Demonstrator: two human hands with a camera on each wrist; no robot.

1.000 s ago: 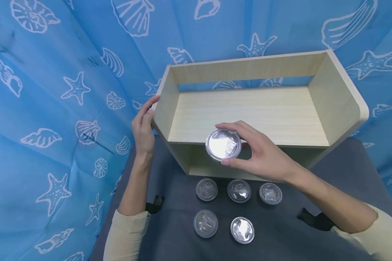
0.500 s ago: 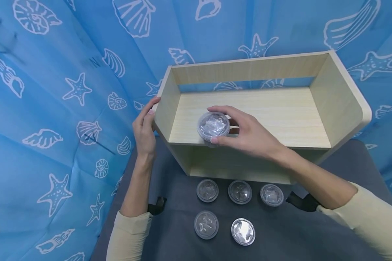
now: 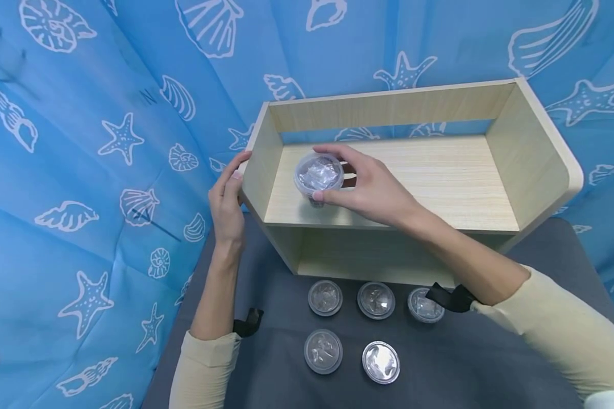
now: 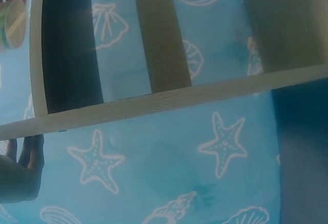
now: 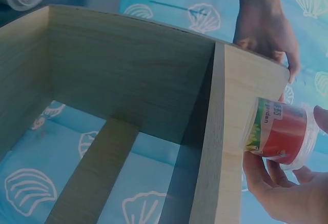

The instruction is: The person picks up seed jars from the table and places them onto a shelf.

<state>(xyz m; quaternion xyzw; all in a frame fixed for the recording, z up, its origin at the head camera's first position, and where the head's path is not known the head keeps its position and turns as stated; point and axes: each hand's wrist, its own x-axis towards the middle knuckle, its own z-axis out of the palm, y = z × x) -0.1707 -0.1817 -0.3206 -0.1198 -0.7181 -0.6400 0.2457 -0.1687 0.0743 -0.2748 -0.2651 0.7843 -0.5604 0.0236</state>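
Note:
My right hand (image 3: 376, 187) holds a clear-lidded plastic jar (image 3: 318, 173) over the left part of the upper board of a pale wooden shelf unit (image 3: 440, 182). In the right wrist view, the jar (image 5: 287, 137) shows a red label with green and yellow near its base, and fingers pass underneath and beside it. My left hand (image 3: 227, 207) grips the front edge of the unit's left side panel (image 3: 261, 170), thumb at the front. The left wrist view catches those fingers (image 4: 36, 155) at the panel's edge, with the far jar (image 4: 14, 24) at its upper left.
On the dark cloth (image 3: 281, 335) in front of the unit stand several similar jars: three in a row nearest it, including one (image 3: 376, 300) in the middle, and two closer to me, one with a shiny top (image 3: 381, 362). Behind hangs a blue shell-print curtain (image 3: 148, 142).
My right hand has carried the jar leftward and farther back, from the unit's front edge to above the upper board. My left hand has stayed on the side panel.

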